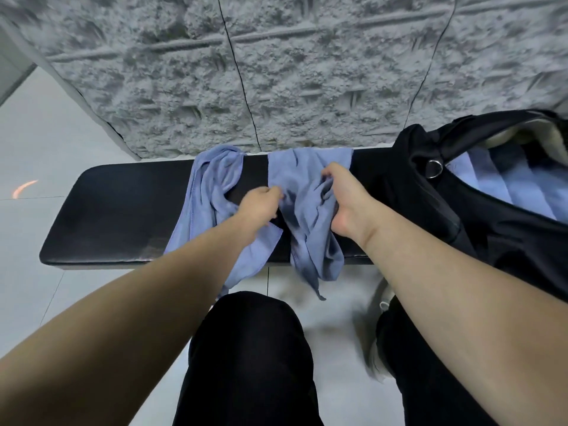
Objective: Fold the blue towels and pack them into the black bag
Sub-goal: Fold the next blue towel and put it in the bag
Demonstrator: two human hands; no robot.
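Even, soft light; edges bowed; left hand (258,207) perhaps motion-blurred.

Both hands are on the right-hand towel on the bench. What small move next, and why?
Probably lift and spread it flat. The right hand grips the bunched towel, the left hand pinches its edge, and it hangs crumpled off the bench, too rumpled to fold for the black bag.
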